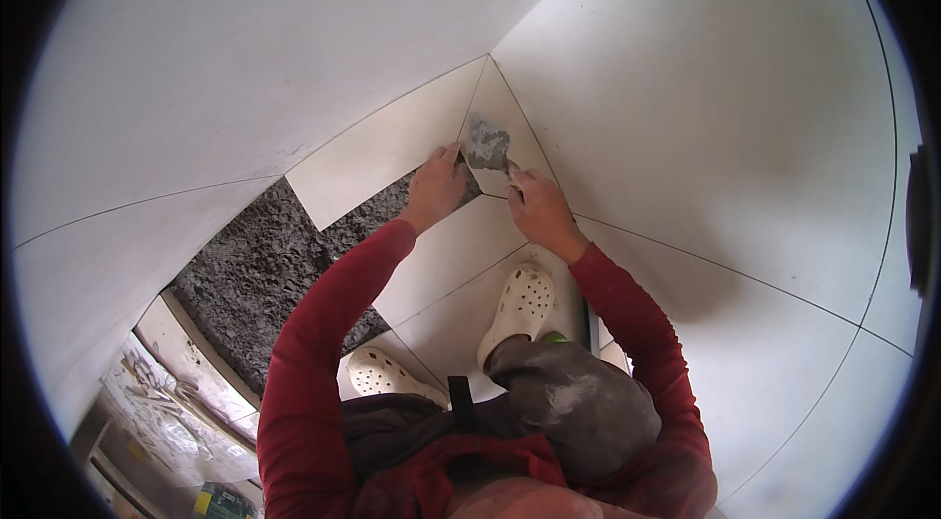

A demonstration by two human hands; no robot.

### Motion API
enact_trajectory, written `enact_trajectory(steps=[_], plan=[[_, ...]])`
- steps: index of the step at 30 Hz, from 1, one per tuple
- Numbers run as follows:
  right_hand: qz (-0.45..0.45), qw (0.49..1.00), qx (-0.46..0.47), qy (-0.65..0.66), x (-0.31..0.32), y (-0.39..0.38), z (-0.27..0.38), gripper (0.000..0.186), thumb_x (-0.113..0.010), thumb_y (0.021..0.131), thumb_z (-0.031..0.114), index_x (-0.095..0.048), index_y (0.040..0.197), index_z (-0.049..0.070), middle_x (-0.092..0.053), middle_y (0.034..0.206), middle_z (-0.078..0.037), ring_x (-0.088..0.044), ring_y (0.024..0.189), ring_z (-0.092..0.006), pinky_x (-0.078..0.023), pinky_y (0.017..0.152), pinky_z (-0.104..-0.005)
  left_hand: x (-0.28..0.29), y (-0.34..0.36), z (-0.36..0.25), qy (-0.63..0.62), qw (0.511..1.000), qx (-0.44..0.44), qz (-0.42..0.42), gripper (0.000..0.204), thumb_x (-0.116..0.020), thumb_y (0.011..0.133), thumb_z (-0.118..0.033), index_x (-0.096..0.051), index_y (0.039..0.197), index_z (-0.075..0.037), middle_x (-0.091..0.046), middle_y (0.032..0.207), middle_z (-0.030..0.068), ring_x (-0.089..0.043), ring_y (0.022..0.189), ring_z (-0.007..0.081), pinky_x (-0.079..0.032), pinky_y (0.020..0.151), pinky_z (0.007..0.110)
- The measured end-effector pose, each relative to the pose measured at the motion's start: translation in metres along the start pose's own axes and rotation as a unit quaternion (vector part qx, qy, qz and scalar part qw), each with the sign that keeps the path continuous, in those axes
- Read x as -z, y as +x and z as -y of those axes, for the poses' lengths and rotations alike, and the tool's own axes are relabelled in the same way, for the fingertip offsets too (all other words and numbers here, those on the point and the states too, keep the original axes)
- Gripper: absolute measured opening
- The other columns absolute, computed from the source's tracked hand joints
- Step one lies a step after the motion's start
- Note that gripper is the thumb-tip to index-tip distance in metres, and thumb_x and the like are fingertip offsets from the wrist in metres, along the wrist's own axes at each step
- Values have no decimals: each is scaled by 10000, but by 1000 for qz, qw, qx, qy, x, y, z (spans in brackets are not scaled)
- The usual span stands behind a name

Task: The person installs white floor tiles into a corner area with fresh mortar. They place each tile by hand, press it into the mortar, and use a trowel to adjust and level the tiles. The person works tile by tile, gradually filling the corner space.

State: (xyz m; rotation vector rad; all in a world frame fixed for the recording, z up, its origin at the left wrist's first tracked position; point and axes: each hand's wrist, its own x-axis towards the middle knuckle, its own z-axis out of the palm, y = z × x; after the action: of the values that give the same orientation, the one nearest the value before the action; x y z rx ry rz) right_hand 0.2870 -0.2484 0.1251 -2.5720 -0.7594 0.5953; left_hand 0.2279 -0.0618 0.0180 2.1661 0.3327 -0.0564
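Observation:
I crouch in a corner of white tiled walls, in red sleeves. My left hand (434, 188) presses flat, fingers together, on the edge of a white floor tile (377, 161) beside a triangular corner tile (495, 107). My right hand (532, 207) grips the handle of a trowel (487, 147) whose blade, smeared with grey mortar, lies on the corner tile. The two hands are a few centimetres apart.
Rough grey mortar bed (260, 269) lies uncovered to the left of the laid tiles. My white perforated clogs (520, 308) (387, 374) stand on laid floor tiles. White wall tiles (706, 127) rise on both sides. Debris and plastic sheeting (167, 411) sit at lower left.

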Motion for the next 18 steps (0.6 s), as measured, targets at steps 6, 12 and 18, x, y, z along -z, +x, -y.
enact_trajectory(steps=[6, 12, 18], plan=[[14, 1000, 1, 6, 3, 4, 1, 433, -590, 938, 140, -590, 1340, -21, -643, 959, -236, -630, 914, -426, -494, 809, -502, 5, 1, -4, 1, 1000, -3, 7, 407, -593, 954, -172, -573, 1325, -6, -634, 1100, 183, -652, 1028, 369, -526, 875, 462], [47, 998, 11, -40, 11, 9, 8, 433, -553, 933, 119, -573, 1339, -31, -650, 960, -232, -642, 901, -426, -507, 799, -512, 5, 2, -3, 4, 1000, -6, 2, 399, -591, 950, -166, -581, 1315, -4, -638, 1101, 183, -651, 1029, 372, -526, 874, 461], [97, 986, 42, -126, 28, 26, 28, 421, -540, 882, 66, -580, 1282, -58, -678, 923, -238, -675, 849, -437, -541, 770, -521, 1, 3, 1, -12, 1000, -18, -18, 419, -600, 922, -126, -586, 1330, -26, -626, 1016, 169, -640, 965, 374, -505, 834, 467]])
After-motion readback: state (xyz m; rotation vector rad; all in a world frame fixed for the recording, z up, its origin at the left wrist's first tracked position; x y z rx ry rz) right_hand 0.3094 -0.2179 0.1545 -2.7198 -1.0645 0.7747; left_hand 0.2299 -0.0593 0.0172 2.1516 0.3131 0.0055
